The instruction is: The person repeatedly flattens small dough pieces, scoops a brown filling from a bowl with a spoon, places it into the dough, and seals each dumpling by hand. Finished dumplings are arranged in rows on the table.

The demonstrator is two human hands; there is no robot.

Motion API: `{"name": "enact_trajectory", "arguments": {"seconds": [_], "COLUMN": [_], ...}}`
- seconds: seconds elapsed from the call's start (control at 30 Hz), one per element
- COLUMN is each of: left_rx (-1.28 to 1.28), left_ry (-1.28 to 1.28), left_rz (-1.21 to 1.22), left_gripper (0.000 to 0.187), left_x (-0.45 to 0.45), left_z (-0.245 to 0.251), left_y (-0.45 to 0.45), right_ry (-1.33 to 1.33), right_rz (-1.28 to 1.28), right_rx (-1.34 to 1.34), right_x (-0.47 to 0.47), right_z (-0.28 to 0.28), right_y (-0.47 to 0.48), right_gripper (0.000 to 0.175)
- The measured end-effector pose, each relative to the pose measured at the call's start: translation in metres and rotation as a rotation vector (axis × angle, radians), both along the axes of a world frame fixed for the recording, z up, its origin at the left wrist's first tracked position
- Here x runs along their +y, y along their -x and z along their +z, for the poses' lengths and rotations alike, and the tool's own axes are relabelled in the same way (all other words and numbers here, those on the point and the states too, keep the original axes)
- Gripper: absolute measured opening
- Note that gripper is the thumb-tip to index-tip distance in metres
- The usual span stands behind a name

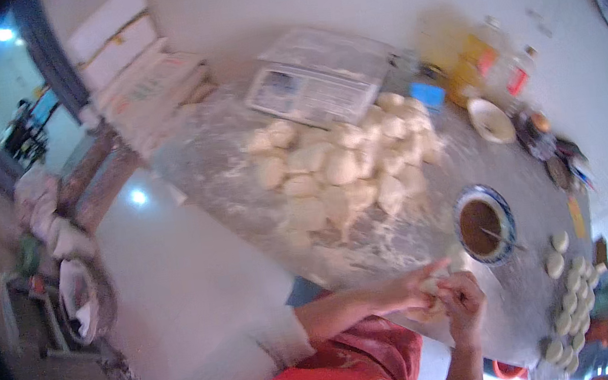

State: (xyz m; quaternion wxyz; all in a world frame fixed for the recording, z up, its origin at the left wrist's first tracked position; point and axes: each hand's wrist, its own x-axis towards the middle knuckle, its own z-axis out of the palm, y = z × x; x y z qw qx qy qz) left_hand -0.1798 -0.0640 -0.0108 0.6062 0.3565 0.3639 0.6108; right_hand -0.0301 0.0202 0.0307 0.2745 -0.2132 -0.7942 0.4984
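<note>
Both my hands meet at the near edge of a floury table, around a small piece of pale dough (pixel 431 286). My left hand (pixel 407 291) holds the dough from the left, and my right hand (pixel 462 297) pinches it from the right. Fingers hide much of the piece, and blur hides its exact shape. Just beyond them stands a blue-rimmed bowl (pixel 457 211) of brown filling or sauce (pixel 479 228), with a thin utensil (pixel 494 234) leaning in it. Farther off to the left, many flattened dough rounds (pixel 341 165) lie close together, partly overlapping.
A digital scale (pixel 319 82) stands behind the dough rounds. Rows of round pale buns (pixel 573 293) occupy the table's right end. Bottles (pixel 520 69), a white bowl (pixel 492 120) and a blue box-like object (pixel 428 96) line the wall. Stacked sacks (pixel 149 92) sit at the back left.
</note>
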Motion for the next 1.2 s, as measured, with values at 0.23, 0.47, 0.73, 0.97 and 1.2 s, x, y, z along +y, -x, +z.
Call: {"name": "enact_trajectory", "arguments": {"seconds": [0.23, 0.47, 0.73, 0.97, 1.2], "left_rx": [0.846, 0.495, -0.501, -0.566, -0.676], "left_ry": [-0.326, -0.26, 0.148, 0.245, 0.235], "left_rz": [-0.101, -0.328, 0.123, 0.287, 0.258], "left_gripper": [0.03, 0.022, 0.033, 0.03, 0.035], "left_x": [0.01, 0.003, 0.026, 0.026, 0.034], "left_z": [0.024, 0.04, -0.005, -0.017, -0.004], "left_y": [0.006, -0.026, 0.0, 0.006, 0.01], "right_ry": [-0.02, 0.039, -0.482, -0.373, 0.073], "right_rz": [0.048, -0.514, -0.141, -0.19, -0.176], "right_rx": [-0.088, 0.1, -0.317, -0.381, -0.255], "right_x": [0.004, 0.088, 0.11, 0.117, 0.111], "right_z": [0.005, 0.008, 0.0, 0.003, 0.002], "right_y": [-0.005, 0.007, 0.019, 0.002, 0.011], "right_gripper": [0.011, 0.016, 0.019, 0.012, 0.015]}}
